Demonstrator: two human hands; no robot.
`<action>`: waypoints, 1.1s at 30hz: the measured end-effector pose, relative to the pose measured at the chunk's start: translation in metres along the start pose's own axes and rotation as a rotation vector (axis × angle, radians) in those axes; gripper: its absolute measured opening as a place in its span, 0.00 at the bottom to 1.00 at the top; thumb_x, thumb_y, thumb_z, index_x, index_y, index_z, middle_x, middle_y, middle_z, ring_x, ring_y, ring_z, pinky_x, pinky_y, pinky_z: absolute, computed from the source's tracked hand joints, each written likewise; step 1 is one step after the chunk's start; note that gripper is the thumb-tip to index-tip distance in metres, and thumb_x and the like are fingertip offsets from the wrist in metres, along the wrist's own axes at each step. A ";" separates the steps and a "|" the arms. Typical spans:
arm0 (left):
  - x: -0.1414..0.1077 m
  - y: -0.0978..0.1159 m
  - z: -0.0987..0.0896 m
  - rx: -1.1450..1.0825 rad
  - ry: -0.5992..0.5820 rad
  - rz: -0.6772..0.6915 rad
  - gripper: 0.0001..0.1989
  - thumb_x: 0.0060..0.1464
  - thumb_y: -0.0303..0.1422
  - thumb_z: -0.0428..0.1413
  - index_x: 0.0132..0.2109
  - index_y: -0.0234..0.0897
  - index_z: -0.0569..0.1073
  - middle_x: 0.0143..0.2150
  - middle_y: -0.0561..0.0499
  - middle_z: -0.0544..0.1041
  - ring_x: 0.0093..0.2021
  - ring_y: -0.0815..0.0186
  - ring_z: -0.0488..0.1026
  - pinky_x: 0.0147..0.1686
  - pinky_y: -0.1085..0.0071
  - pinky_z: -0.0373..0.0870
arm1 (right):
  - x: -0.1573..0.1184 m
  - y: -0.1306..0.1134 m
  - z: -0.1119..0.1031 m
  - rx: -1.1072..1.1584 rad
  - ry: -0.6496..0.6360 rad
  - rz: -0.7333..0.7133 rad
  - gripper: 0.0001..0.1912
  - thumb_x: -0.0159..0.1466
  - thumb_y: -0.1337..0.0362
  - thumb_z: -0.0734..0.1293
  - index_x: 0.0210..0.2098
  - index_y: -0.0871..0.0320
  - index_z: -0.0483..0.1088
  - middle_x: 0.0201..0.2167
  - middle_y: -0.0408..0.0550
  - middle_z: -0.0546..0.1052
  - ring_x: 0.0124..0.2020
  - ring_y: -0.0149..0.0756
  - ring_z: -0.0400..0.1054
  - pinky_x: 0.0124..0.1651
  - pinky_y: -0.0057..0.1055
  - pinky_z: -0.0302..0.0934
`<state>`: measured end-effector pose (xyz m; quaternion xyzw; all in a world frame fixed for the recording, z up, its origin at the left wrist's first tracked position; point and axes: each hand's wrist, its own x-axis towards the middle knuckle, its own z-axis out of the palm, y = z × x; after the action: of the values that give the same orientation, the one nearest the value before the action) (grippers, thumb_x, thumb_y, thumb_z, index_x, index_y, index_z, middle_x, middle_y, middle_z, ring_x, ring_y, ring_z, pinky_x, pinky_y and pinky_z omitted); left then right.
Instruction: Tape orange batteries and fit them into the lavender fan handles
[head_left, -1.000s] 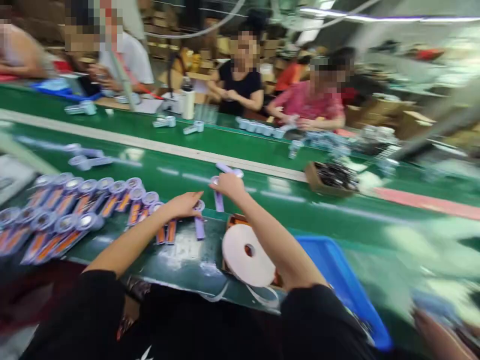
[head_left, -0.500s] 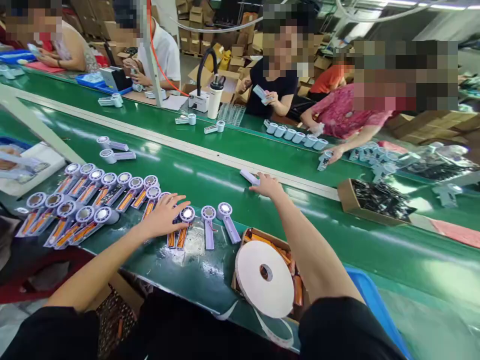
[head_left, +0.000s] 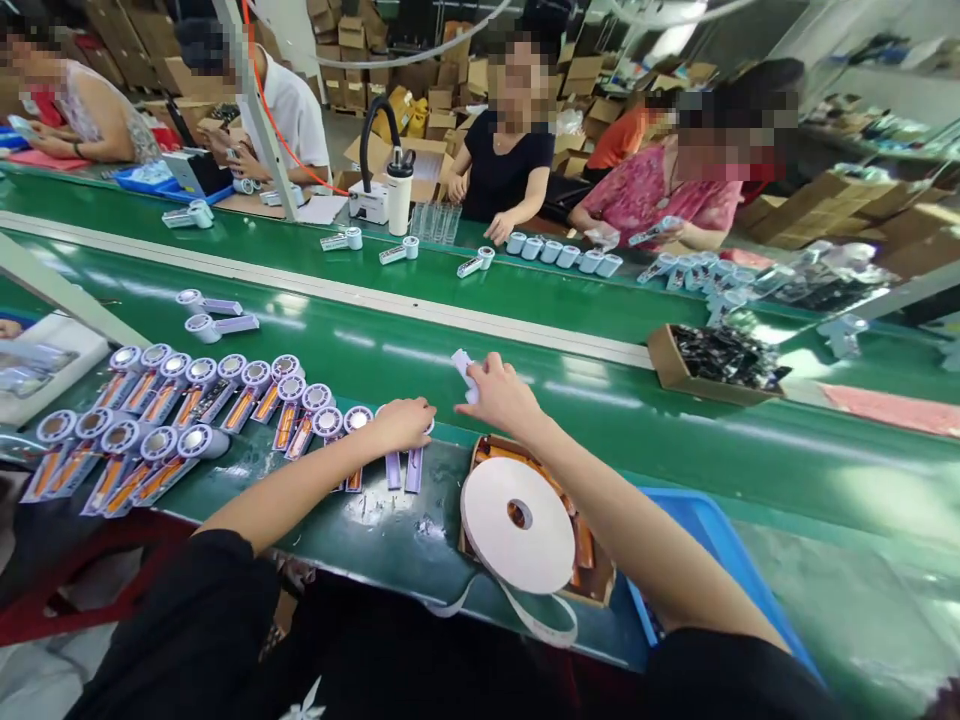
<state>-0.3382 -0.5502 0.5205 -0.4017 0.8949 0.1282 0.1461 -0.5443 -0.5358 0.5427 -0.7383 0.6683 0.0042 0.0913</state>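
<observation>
We judge this the lining-up step: our right hand [head_left: 501, 396] grips a small lilac plastic handheld fan [head_left: 463, 368] above the green counter [head_left: 675, 440], while our left hand [head_left: 403, 422], curled, presses two fans in the row's end [head_left: 401, 468]. The gripped fan sits at two o'clock from that row; setting it down calls for matching their alignment.
</observation>
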 end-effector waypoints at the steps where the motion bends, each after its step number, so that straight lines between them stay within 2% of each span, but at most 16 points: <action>1: -0.009 -0.003 0.003 0.007 0.008 -0.003 0.29 0.64 0.38 0.63 0.68 0.32 0.71 0.61 0.33 0.76 0.61 0.45 0.77 0.63 0.52 0.74 | -0.012 -0.011 0.000 -0.022 -0.034 -0.043 0.39 0.64 0.43 0.75 0.68 0.54 0.66 0.65 0.62 0.63 0.63 0.58 0.65 0.59 0.46 0.71; 3: -0.028 -0.007 0.006 0.010 0.015 -0.009 0.38 0.64 0.41 0.64 0.74 0.29 0.63 0.67 0.30 0.73 0.67 0.44 0.72 0.71 0.48 0.65 | -0.031 -0.033 0.003 -0.055 -0.136 -0.130 0.42 0.61 0.40 0.77 0.67 0.53 0.68 0.65 0.63 0.65 0.64 0.61 0.65 0.56 0.48 0.73; 5: -0.047 -0.015 0.008 -0.029 0.033 0.017 0.43 0.63 0.45 0.65 0.77 0.31 0.58 0.73 0.31 0.67 0.74 0.47 0.65 0.76 0.47 0.56 | -0.043 -0.050 0.006 -0.059 -0.245 -0.208 0.41 0.61 0.39 0.78 0.65 0.54 0.72 0.63 0.63 0.69 0.62 0.61 0.68 0.55 0.49 0.74; 7: -0.071 -0.034 0.010 -0.095 0.099 0.048 0.41 0.65 0.48 0.63 0.76 0.36 0.60 0.76 0.37 0.64 0.76 0.50 0.62 0.78 0.49 0.53 | -0.051 -0.060 0.006 -0.067 -0.337 -0.289 0.36 0.63 0.38 0.75 0.61 0.55 0.75 0.60 0.61 0.73 0.59 0.59 0.73 0.54 0.49 0.74; 9: -0.099 -0.066 0.010 -0.126 0.206 0.021 0.37 0.67 0.50 0.60 0.75 0.39 0.64 0.75 0.40 0.66 0.75 0.52 0.62 0.77 0.51 0.54 | -0.054 -0.062 0.000 -0.083 -0.382 -0.351 0.30 0.68 0.40 0.72 0.59 0.55 0.76 0.57 0.59 0.77 0.56 0.57 0.75 0.54 0.48 0.74; 11: -0.129 -0.105 0.009 -0.089 0.263 -0.077 0.36 0.66 0.52 0.60 0.73 0.40 0.67 0.75 0.40 0.66 0.76 0.50 0.60 0.77 0.51 0.53 | -0.049 -0.065 -0.012 -0.083 -0.358 -0.394 0.26 0.72 0.42 0.68 0.58 0.55 0.76 0.55 0.57 0.78 0.56 0.56 0.76 0.54 0.47 0.74; 13: -0.150 -0.145 0.006 -0.030 0.219 -0.182 0.39 0.62 0.51 0.64 0.74 0.43 0.67 0.78 0.41 0.62 0.78 0.45 0.53 0.78 0.45 0.50 | -0.036 -0.077 -0.022 -0.032 -0.269 -0.461 0.25 0.75 0.44 0.65 0.62 0.54 0.74 0.59 0.56 0.77 0.59 0.52 0.74 0.57 0.44 0.72; 15: -0.156 -0.177 0.001 0.018 0.109 -0.245 0.46 0.56 0.49 0.68 0.76 0.48 0.63 0.81 0.42 0.53 0.80 0.37 0.45 0.76 0.36 0.47 | -0.016 -0.103 -0.024 0.034 -0.177 -0.567 0.31 0.74 0.44 0.67 0.69 0.53 0.68 0.67 0.56 0.71 0.64 0.50 0.71 0.64 0.42 0.69; 17: -0.148 -0.196 -0.005 0.043 0.001 -0.258 0.54 0.49 0.48 0.72 0.79 0.52 0.58 0.83 0.41 0.45 0.80 0.31 0.39 0.73 0.27 0.45 | 0.005 -0.141 -0.014 0.058 -0.148 -0.635 0.41 0.70 0.41 0.70 0.75 0.55 0.61 0.72 0.57 0.65 0.67 0.54 0.67 0.71 0.46 0.63; 18: -0.140 -0.202 -0.008 0.047 -0.048 -0.252 0.57 0.47 0.48 0.73 0.79 0.53 0.57 0.83 0.40 0.42 0.80 0.28 0.38 0.71 0.24 0.45 | 0.014 -0.161 -0.006 0.054 -0.150 -0.638 0.45 0.69 0.38 0.70 0.75 0.56 0.59 0.72 0.59 0.65 0.68 0.57 0.66 0.71 0.50 0.63; 20: -0.124 -0.206 -0.014 0.039 -0.120 -0.235 0.59 0.44 0.50 0.73 0.79 0.54 0.57 0.83 0.39 0.44 0.79 0.25 0.40 0.68 0.20 0.47 | 0.027 -0.197 0.014 0.043 -0.153 -0.591 0.47 0.69 0.33 0.66 0.75 0.57 0.59 0.70 0.64 0.65 0.64 0.63 0.69 0.65 0.57 0.67; 23: -0.110 -0.204 -0.014 0.033 -0.121 -0.215 0.51 0.47 0.52 0.70 0.76 0.52 0.63 0.79 0.39 0.57 0.77 0.25 0.46 0.65 0.18 0.51 | 0.034 -0.224 0.040 0.033 -0.130 -0.532 0.42 0.72 0.34 0.60 0.73 0.57 0.60 0.69 0.70 0.64 0.54 0.62 0.76 0.49 0.54 0.74; 27: -0.114 -0.201 0.002 0.109 0.032 -0.166 0.40 0.56 0.50 0.62 0.73 0.44 0.67 0.69 0.36 0.70 0.75 0.29 0.51 0.68 0.23 0.52 | 0.034 -0.218 0.053 0.037 -0.120 -0.548 0.40 0.73 0.38 0.61 0.75 0.54 0.56 0.64 0.68 0.69 0.49 0.58 0.78 0.45 0.49 0.74; 30: -0.121 -0.203 0.016 0.184 0.173 -0.048 0.37 0.59 0.46 0.60 0.71 0.36 0.69 0.64 0.35 0.74 0.73 0.38 0.58 0.74 0.36 0.49 | 0.035 -0.209 0.054 0.045 -0.128 -0.596 0.37 0.74 0.44 0.61 0.75 0.56 0.57 0.59 0.65 0.74 0.46 0.55 0.79 0.42 0.46 0.74; 33: -0.122 -0.212 0.021 0.193 0.200 0.081 0.37 0.60 0.45 0.58 0.72 0.31 0.67 0.62 0.34 0.75 0.67 0.45 0.67 0.74 0.47 0.54 | 0.037 -0.206 0.053 0.057 -0.131 -0.650 0.33 0.74 0.45 0.60 0.70 0.58 0.63 0.57 0.63 0.77 0.43 0.55 0.79 0.37 0.45 0.72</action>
<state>-0.0977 -0.5964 0.5220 -0.3600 0.9287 0.0067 0.0888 -0.3307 -0.5457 0.5124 -0.9081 0.3904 0.0035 0.1512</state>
